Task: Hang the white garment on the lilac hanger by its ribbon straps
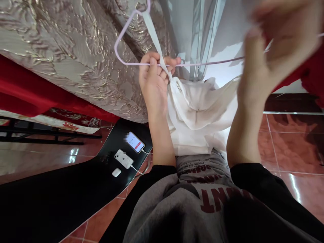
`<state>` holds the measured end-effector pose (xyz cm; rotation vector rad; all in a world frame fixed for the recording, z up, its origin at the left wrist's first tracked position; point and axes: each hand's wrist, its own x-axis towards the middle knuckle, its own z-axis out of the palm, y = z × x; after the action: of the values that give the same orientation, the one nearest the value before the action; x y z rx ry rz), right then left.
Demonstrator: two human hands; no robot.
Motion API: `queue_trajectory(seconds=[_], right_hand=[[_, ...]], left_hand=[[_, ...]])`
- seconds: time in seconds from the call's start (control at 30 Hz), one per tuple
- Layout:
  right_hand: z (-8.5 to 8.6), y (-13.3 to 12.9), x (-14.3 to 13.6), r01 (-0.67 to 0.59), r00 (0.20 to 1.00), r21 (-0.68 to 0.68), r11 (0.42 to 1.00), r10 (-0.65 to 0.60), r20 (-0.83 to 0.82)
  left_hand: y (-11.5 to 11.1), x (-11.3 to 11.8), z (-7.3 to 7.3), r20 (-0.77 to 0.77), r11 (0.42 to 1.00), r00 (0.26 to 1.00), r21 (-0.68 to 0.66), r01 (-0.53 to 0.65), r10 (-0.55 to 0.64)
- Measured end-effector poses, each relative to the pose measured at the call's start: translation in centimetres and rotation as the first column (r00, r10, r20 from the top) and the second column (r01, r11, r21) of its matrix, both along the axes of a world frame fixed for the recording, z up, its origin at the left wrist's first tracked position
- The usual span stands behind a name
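Note:
A pale pink clothes hanger (pixel 121 37) spans the upper middle of the view, partly covered by my right hand. My left hand (pixel 155 76) is closed around its lower bar, thumb on top, with a white strap (pixel 153 32) running over the bar beside the fingers. That strap loops over the hanger's upper part and leads down to a white garment (pixel 199 108), which hangs in loose folds between my forearms. My right hand (pixel 275 50) is raised by the hanger's right end, its fingers smeared by motion; whether it touches the hanger cannot be told.
Textured beige-gold fabric (pixel 63 60) hangs at the left, above red cloth (pixel 37 101). Two phones (pixel 135 142) with cables and a small white case (pixel 116 172) lie on a black bench (pixel 63 192). Pale grey folds (pixel 202 33) hang behind the hanger. The floor (pixel 291 141) is red tile.

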<state>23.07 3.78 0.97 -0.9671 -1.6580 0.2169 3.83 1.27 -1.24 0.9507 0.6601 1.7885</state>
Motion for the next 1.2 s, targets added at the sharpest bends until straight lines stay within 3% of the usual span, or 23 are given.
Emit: queue_trajectory(seconds=[0.13, 0.27, 0.4, 0.53, 0.6, 0.67, 0.8, 0.83, 0.9, 1.0, 1.1, 1.13, 1.2], right_hand=[[-2.5, -0.2, -1.6, 0.022, 0.965, -0.107, 0.994, 0.007, 0.26], [-4.1, -1.3, -2.1, 0.128, 0.969, -0.069, 0.989, -0.11, 0.22], [-4.9, -1.9, -1.7, 0.12, 0.98, 0.008, 0.993, -0.12, 0.16], [-4.9, -1.8, -1.4, 0.1, 0.981, 0.04, 0.994, -0.106, 0.163], [-4.8, -1.8, -1.2, 0.07, 0.98, 0.03, 0.997, -0.074, 0.186], [-4.9, -1.7, -1.1, 0.035, 0.977, 0.024, 0.999, -0.039, 0.208], [-5.3, -1.6, -1.0, 0.027, 0.979, 0.036, 0.999, -0.033, 0.2], [-5.4, -1.5, -1.1, 0.031, 0.98, 0.03, 0.999, -0.036, 0.197], [-5.4, -1.6, -1.4, 0.025, 0.98, 0.006, 1.0, -0.026, 0.199], [-4.9, -2.1, -2.0, 0.011, 0.976, -0.01, 1.0, -0.008, 0.216], [-3.8, -3.1, -1.7, -0.017, 0.986, 0.058, 0.998, 0.008, 0.164], [-3.4, -3.5, -1.2, -0.002, 0.996, 0.126, 0.992, -0.009, 0.087], [-2.5, -3.9, 0.3, 0.061, 0.99, 0.139, 0.988, -0.041, -0.136]], left_hand=[[-0.1, -1.3, -1.0, -0.104, 0.997, 0.993, -0.057, -0.057, 0.051], [-1.7, -3.0, -0.8, -0.348, 0.988, 0.934, -0.087, -0.125, 0.087], [-4.1, -3.1, 2.2, -0.545, 0.986, 0.826, 0.021, -0.163, 0.148], [-4.3, -2.9, 6.5, -0.416, 0.997, 0.906, 0.036, -0.064, 0.073], [-3.7, -3.4, 7.6, -0.328, 0.999, 0.945, 0.041, -0.002, 0.016], [-2.8, -4.5, 7.3, -0.251, 0.997, 0.966, 0.051, -0.055, 0.066], [-1.4, -6.3, 3.6, -0.027, 0.917, 0.917, -0.018, -0.398, 0.398], [-1.3, -6.4, 2.6, -0.023, 0.914, 0.918, -0.09, -0.397, 0.396], [-1.1, -6.0, 1.3, -0.074, 0.95, 0.969, -0.193, -0.247, 0.237], [-1.2, -3.6, 1.0, -0.125, 0.992, 0.992, -0.128, 0.001, -0.017], [-1.1, -0.8, 1.4, -0.082, 0.999, 0.997, 0.045, -0.001, 0.005], [-1.0, -0.1, 1.5, -0.057, 0.998, 0.998, 0.065, -0.003, 0.006], [-0.8, 0.6, 1.4, -0.021, 0.996, 1.0, 0.085, -0.004, 0.006]])
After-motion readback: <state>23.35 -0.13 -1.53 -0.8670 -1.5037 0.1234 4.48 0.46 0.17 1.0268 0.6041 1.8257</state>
